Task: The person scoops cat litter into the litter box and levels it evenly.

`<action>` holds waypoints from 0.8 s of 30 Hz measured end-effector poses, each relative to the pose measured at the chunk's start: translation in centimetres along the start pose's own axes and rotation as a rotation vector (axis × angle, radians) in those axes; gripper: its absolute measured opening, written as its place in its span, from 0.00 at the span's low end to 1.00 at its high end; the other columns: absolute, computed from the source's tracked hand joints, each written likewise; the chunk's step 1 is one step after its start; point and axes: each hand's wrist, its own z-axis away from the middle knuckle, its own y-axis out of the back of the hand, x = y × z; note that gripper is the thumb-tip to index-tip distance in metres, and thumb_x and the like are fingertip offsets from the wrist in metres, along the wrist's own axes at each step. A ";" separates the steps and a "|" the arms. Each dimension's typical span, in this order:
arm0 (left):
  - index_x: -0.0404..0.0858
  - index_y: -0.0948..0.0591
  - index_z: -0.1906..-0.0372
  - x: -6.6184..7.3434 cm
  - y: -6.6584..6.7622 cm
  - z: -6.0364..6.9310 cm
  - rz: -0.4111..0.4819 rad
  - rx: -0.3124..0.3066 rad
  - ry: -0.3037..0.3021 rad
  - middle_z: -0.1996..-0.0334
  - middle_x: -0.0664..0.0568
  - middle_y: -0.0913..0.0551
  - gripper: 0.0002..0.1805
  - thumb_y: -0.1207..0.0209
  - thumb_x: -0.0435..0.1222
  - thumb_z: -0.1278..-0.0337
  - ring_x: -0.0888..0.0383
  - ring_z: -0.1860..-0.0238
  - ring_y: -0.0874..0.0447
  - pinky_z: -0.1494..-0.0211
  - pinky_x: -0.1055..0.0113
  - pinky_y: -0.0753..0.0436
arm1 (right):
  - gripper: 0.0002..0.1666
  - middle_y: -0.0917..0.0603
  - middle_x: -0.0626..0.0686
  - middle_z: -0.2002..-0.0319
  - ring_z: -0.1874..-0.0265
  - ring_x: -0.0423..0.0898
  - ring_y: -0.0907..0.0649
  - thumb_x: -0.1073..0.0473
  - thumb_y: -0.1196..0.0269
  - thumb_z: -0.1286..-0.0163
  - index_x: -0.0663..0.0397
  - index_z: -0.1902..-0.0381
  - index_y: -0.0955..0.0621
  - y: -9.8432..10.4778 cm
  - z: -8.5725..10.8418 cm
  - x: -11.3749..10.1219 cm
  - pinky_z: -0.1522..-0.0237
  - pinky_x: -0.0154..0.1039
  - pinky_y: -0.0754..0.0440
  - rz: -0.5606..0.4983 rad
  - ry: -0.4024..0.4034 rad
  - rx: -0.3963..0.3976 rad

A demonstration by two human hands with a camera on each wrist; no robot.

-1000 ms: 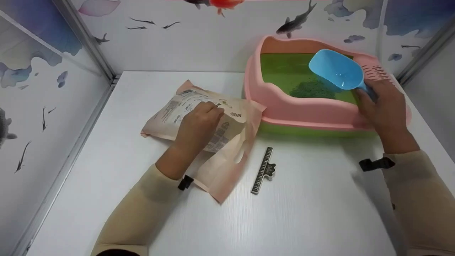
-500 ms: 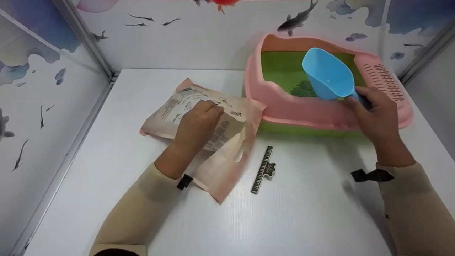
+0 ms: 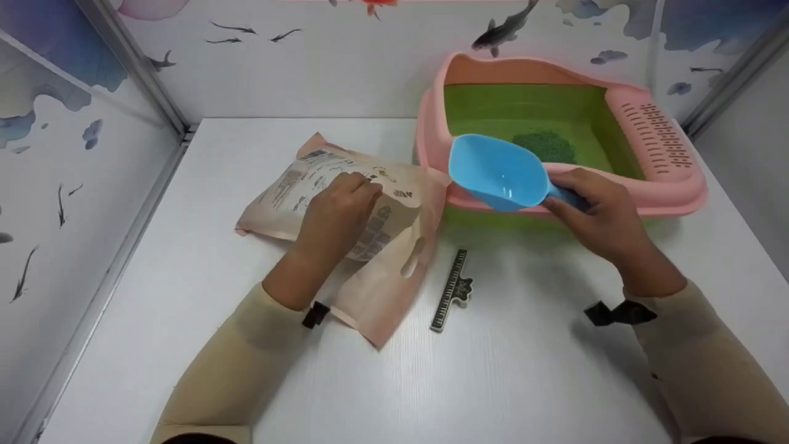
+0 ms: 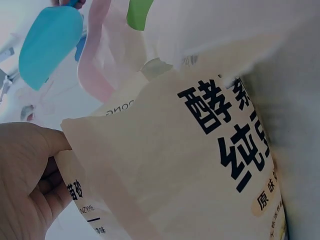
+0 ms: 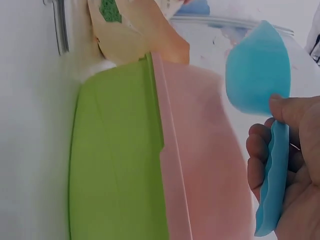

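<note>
My right hand [image 3: 601,216] grips the handle of a blue scoop [image 3: 496,172], held over the front rim of a pink and green litter box [image 3: 672,191]. The scoop's bowl looks empty in the head view; the right wrist view shows fingers curled round its handle [image 5: 274,185]. A small heap of green granules [image 3: 545,145] lies on the box floor. My left hand [image 3: 339,213] pinches the upper edge of an open cat litter bag [image 3: 277,203], which lies on its side. In the right wrist view, green granules [image 5: 110,11] show inside the bag's mouth.
A dark metal clip [image 3: 452,291] with a ruler-like edge lies on the white table [image 3: 493,376] between the bag and my right arm. Patterned wall panels [image 3: 320,74] stand behind and at both sides. The box's perforated ledge [image 3: 659,139] is on the right.
My right hand has carried the scoop left and toward me, from above the box's inside to its front rim near the bag. The left hand keeps its hold on the bag.
</note>
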 end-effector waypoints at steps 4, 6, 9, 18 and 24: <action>0.32 0.12 0.52 0.0 0.1 -0.1 0.005 -0.013 0.008 0.62 0.46 0.13 0.10 0.39 0.33 0.27 0.52 0.57 0.12 0.56 0.67 0.09 | 0.31 0.11 0.56 0.45 0.42 0.35 0.17 0.78 0.28 0.41 0.56 0.39 0.15 -0.7 -0.2 -0.1 0.39 0.24 0.22 -0.057 0.116 -0.075; 0.32 0.12 0.52 0.0 0.2 -0.1 0.005 -0.018 0.008 0.61 0.46 0.13 0.10 0.39 0.33 0.27 0.52 0.57 0.12 0.55 0.66 0.09 | 0.30 0.10 0.55 0.48 0.44 0.35 0.16 0.78 0.28 0.42 0.57 0.41 0.14 -0.9 -0.2 -0.1 0.41 0.23 0.22 -0.077 0.139 -0.117; 0.32 0.12 0.52 -0.1 0.3 -0.1 0.005 -0.024 0.007 0.61 0.46 0.13 0.10 0.39 0.33 0.27 0.52 0.57 0.12 0.54 0.66 0.09 | 0.26 0.09 0.53 0.53 0.51 0.33 0.17 0.76 0.28 0.41 0.57 0.44 0.13 -0.9 -0.1 0.0 0.46 0.21 0.22 -0.071 0.120 -0.193; 0.31 0.12 0.52 -0.2 0.3 0.0 0.014 -0.015 0.002 0.61 0.46 0.13 0.09 0.39 0.32 0.28 0.51 0.57 0.13 0.54 0.65 0.09 | 0.24 0.09 0.48 0.53 0.53 0.34 0.16 0.72 0.26 0.40 0.52 0.45 0.12 -0.7 0.6 0.7 0.48 0.18 0.22 -0.017 0.100 -0.363; 0.32 0.12 0.54 -0.2 0.1 0.1 -0.007 0.019 -0.014 0.63 0.46 0.13 0.08 0.38 0.32 0.28 0.52 0.57 0.12 0.55 0.67 0.09 | 0.25 0.09 0.47 0.51 0.55 0.35 0.16 0.72 0.26 0.39 0.51 0.45 0.12 -0.1 1.3 1.7 0.50 0.17 0.21 -0.052 0.089 -0.439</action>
